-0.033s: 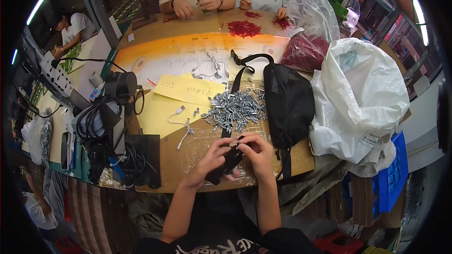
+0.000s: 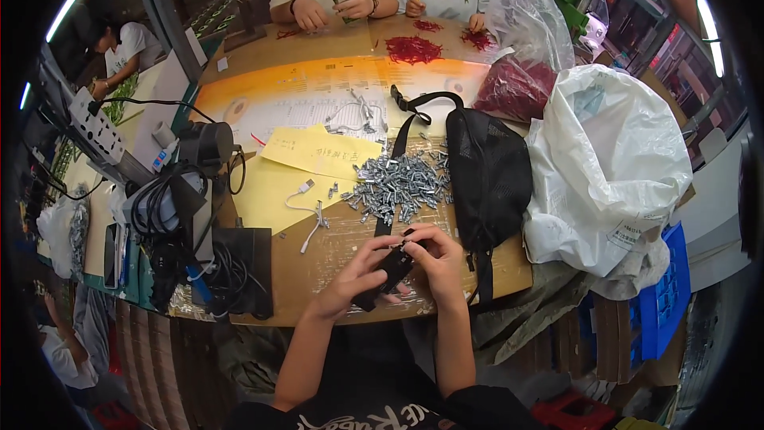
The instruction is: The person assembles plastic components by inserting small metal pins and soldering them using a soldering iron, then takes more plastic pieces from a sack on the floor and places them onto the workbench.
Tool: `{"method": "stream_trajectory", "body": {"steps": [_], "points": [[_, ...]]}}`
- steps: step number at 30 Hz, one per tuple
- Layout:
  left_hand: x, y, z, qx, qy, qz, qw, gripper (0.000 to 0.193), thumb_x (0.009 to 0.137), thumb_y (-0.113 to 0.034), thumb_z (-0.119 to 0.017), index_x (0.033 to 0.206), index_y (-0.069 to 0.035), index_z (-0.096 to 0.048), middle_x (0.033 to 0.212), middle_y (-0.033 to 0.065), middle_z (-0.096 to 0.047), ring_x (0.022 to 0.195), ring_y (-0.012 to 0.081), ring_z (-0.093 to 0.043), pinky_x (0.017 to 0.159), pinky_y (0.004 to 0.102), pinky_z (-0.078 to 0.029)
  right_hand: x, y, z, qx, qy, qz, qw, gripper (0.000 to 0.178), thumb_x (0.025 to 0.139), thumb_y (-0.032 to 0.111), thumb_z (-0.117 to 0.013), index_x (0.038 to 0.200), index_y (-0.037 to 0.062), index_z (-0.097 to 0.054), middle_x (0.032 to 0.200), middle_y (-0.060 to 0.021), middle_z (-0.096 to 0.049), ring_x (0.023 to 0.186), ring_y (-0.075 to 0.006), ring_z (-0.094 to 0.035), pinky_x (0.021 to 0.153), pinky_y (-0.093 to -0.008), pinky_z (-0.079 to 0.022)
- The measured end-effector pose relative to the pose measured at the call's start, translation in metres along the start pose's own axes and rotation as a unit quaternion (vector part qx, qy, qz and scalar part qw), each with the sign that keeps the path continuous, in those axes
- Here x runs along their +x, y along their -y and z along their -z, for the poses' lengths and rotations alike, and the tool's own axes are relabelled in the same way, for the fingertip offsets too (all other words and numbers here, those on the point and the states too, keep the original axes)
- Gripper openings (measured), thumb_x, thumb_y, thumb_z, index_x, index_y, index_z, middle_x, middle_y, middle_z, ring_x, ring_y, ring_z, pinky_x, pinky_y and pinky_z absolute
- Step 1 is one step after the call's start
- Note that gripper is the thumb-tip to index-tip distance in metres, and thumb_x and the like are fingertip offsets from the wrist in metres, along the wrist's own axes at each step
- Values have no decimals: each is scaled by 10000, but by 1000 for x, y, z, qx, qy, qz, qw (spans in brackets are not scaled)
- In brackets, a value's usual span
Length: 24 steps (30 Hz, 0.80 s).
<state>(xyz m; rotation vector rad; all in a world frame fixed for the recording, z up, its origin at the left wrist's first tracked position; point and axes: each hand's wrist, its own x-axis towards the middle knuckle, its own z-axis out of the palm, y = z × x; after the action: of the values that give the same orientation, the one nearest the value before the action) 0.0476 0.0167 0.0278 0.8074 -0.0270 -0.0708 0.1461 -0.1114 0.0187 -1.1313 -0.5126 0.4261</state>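
Between my hands, at the near edge of the table, is a black oblong object whose kind I cannot make out. My left hand wraps round its side, with the thumb lying across it. The fingers of my right hand are closed at its upper end; whether they pinch a small part there is hidden. Just beyond my fingers spreads a pile of small grey metal pieces. A short white USB cable lies left of the pile, close to yellow paper sheets.
To the right lie a black mesh waist bag and a large white plastic sack. A clear bag of red pieces sits behind. Black cables and a power strip crowd the left. Two people sit opposite, near red heaps.
My left thumb has slid down from the black object's upper end onto its side. My right hand stays nearly in place.
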Motion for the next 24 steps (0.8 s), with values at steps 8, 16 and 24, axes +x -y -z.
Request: {"method": "stream_trajectory", "body": {"steps": [8,16,24], "points": [[7,15,8,206,-106,-37,972,355,758,3,-588,1057,-41,-402,975,80,-542,861,117,-543,722,231,-450,4,-5,-1,-55,29,-23,998,71,739,-20,-592,805,-17,-567,881,-74,-568,841,-132,-529,756,-247,-418],[7,24,7,254,-153,-70,952,349,756,-29,-612,1024,-31,-391,900,77,-564,775,76,-534,634,182,-432,1,-4,-1,-74,54,-56,994,63,739,-8,-579,798,-23,-564,881,-83,-585,836,-134,-537,759,-249,-421],[-9,28,3,351,-169,-116,914,372,746,-33,-629,1085,-18,-474,945,72,-579,815,86,-548,684,206,-450,-8,-2,-4,-5,53,-17,998,63,745,-11,-573,801,-24,-547,910,-135,-578,848,-167,-542,779,-280,-425]]}}
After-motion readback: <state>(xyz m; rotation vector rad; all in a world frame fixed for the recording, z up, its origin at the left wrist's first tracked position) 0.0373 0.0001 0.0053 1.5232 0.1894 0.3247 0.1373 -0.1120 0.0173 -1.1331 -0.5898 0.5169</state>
